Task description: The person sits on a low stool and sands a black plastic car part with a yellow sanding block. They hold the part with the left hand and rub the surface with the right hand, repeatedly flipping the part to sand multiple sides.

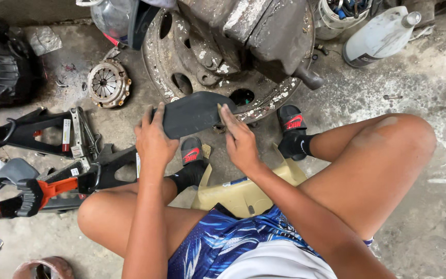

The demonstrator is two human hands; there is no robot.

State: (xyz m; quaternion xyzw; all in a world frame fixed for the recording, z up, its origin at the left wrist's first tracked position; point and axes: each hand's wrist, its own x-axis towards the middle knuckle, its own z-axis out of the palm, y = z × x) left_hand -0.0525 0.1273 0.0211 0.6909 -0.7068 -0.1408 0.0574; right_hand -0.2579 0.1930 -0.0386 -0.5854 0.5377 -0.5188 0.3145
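Observation:
I sit low over a concrete floor with my knees spread. Both hands hold a flat, curved piece of black rubber (194, 112) out in front of me. My left hand (153, 139) grips its left end, fingers over the top. My right hand (239, 140) pinches its right edge. Just beyond the rubber lies a rusty steel wheel rim (181, 77) with a worn metal block resting on it. My feet in black socks and black slides with red marks (291, 124) rest on the floor below the rim.
A clutch plate (108, 82) lies left of the rim. Black and red scissor jacks (42, 181) lie at the left. A white plastic jug (380, 36) and a bucket of tools stand at the top right. I sit on a yellowish plastic container (243, 194).

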